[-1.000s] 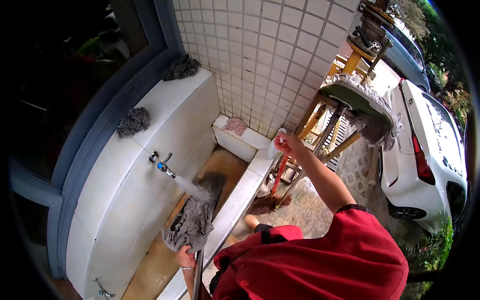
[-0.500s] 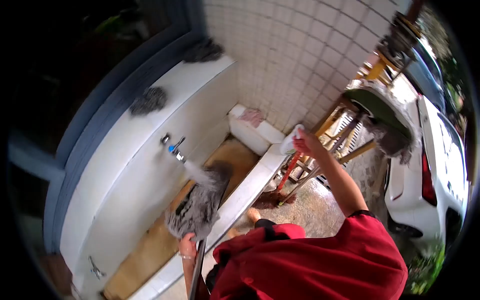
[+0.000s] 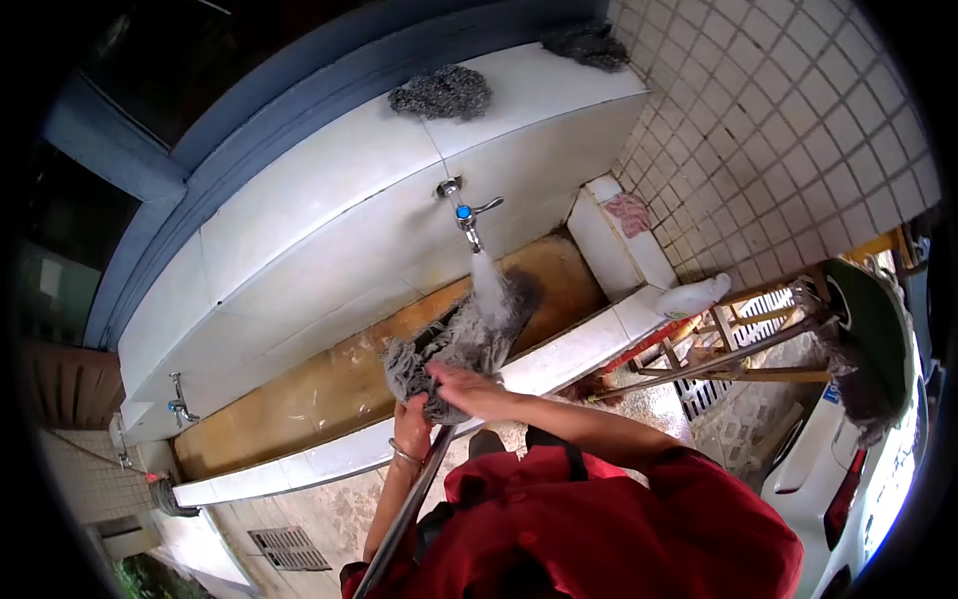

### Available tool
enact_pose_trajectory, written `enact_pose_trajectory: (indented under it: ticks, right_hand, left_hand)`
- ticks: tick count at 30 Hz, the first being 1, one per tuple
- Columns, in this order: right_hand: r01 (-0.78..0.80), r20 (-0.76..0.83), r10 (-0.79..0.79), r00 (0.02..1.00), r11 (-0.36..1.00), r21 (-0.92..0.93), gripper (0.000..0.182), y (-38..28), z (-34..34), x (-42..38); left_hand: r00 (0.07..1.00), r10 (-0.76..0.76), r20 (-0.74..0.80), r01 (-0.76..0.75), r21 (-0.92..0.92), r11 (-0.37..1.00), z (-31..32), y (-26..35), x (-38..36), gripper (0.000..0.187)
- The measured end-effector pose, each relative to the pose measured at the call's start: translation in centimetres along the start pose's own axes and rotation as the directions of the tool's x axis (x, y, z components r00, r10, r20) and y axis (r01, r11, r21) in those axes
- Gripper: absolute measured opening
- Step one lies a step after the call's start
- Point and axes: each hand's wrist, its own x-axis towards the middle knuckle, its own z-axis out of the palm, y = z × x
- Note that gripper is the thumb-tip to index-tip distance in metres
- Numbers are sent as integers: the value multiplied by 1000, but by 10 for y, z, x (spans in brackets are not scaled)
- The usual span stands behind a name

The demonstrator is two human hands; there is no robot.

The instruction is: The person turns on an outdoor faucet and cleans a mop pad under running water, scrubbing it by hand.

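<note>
A grey string mop lies over the trough's front edge with its head inside. Water pours from the tap onto its far end. My left hand is closed around the mop where the head meets the metal handle, which runs back toward my body. My right hand grips the near strands of the mop, its fingers partly sunk in them. Beyond the right hand, a white plastic bottle or pouch rests on the right end of the ledge.
The long tiled trough has a brown-stained bottom. A second tap is at its left. Grey mop heads sit on the upper ledge, and a pink cloth lies in the corner. Leaning poles and a white car are at right.
My right hand has let go of the white container on the ledge and come left onto the mop. My left hand stays on the mop. The view has swung round.
</note>
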Motion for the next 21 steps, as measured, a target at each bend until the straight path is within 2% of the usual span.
enact_pose_trajectory:
  ticks: [1, 2, 4, 6, 7, 8, 9, 11, 13, 14, 15, 16, 17, 18, 19, 20, 21]
  right_hand:
    - [57, 64, -43, 997, 971, -232, 58, 16, 20, 16]
    - [-59, 53, 72, 996, 975, -214, 59, 41, 13, 32]
    - [-295, 56, 309, 949, 938, -184, 60, 83, -13, 58]
    - [-354, 258, 462, 849, 857, -374, 60, 87, -8, 65]
    - [-360, 333, 548, 767, 798, -484, 60, 89, -11, 66]
    - [-234, 129, 283, 951, 925, -300, 57, 79, 18, 42]
    - [-12, 151, 36, 988, 987, -158, 57, 57, 24, 32]
    - [-93, 113, 129, 985, 955, -281, 53, 74, 31, 50]
    - [-223, 95, 292, 952, 871, -438, 48, 143, 26, 74]
    - [-285, 65, 367, 928, 811, -511, 46, 167, 12, 84]
    - [-558, -90, 551, 830, 809, -187, 40, 169, -12, 87]
    - [-711, -153, 735, 661, 678, 184, 35, 167, -34, 84]
    - [-464, -14, 874, 486, 272, 843, 29, 157, -51, 73]
    - [-246, 109, 744, 659, 76, 966, 29, 172, -60, 72]
    - [-62, 154, 557, 816, -180, 982, 29, 171, -70, 73]
    - [-9, 112, 583, 805, -176, 984, 29, 168, -75, 74]
    - [44, 72, 604, 794, -176, 983, 29, 137, -80, 80]
  left_hand:
    - [999, -21, -27, 23, 51, 998, -2, -2, 1, 38]
    - [994, -9, -108, 11, 17, 1000, 9, 4, -1, 36]
    - [994, -3, -108, 14, 106, 994, -4, -7, 6, 35]
    - [992, 29, -123, -11, 147, 989, -6, -6, 3, 33]
    - [989, 62, -136, -43, 142, 989, 2, -2, 2, 32]
    - [984, 95, -149, -74, 137, 988, 9, 2, 0, 32]
    - [978, -65, -196, 49, -84, 995, 5, 6, 3, 39]
    - [991, 88, -103, -67, 195, 979, -12, -8, 3, 35]
    - [984, 164, -74, -134, 306, 943, -15, -12, 0, 35]
    - [981, 162, -104, -127, 285, 950, -9, -12, -1, 34]
    - [979, 158, -132, -118, 267, 957, -5, -10, -2, 34]
    - [978, 162, -128, -125, 258, 958, -4, -9, -2, 33]
    - [978, 167, -125, -132, 250, 959, -3, -8, -1, 33]
    - [979, 183, -86, -156, 251, 955, -5, -8, 0, 33]
    - [976, 211, -58, -188, 276, 943, -5, -12, 1, 33]
    - [971, 239, -30, -220, 299, 929, -6, -15, 1, 32]
    - [959, 282, -11, -260, 351, 899, -9, -21, 2, 32]
